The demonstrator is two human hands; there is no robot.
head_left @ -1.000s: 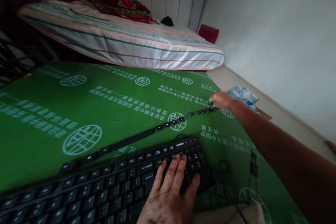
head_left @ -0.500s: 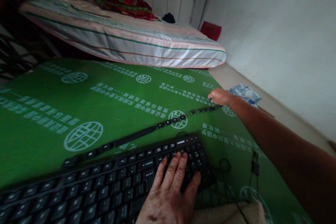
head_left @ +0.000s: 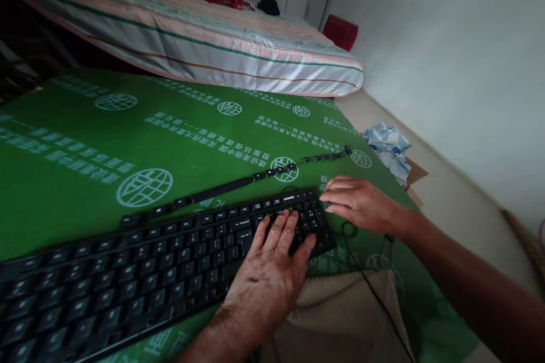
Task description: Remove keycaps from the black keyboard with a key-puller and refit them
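Observation:
A black keyboard (head_left: 140, 272) lies across the green board, with gaps along its bottom row. My left hand (head_left: 268, 261) rests flat over its right part, fingers spread, covering some keys. Just off the keyboard's right end, my right hand (head_left: 361, 204) is closed in a pinch on a small black keycap (head_left: 326, 203). Behind the keyboard, loose keycaps (head_left: 281, 170) and a long space bar (head_left: 223, 189) form a slanting row. More keycaps (head_left: 326, 156) continue that row toward the right edge of the board.
The green board (head_left: 191, 142) carries white printed globes and lettering. A black cable (head_left: 374, 289) runs from the keyboard past a beige cloth (head_left: 340, 317) at the front. Behind stands a bed (head_left: 255, 62); crumpled blue-white material (head_left: 388, 150) lies on the floor to the right.
My right hand has come back from the far right end of the keycap row to the keyboard's right end, with a keycap in its fingers. My left hand stays on the keyboard.

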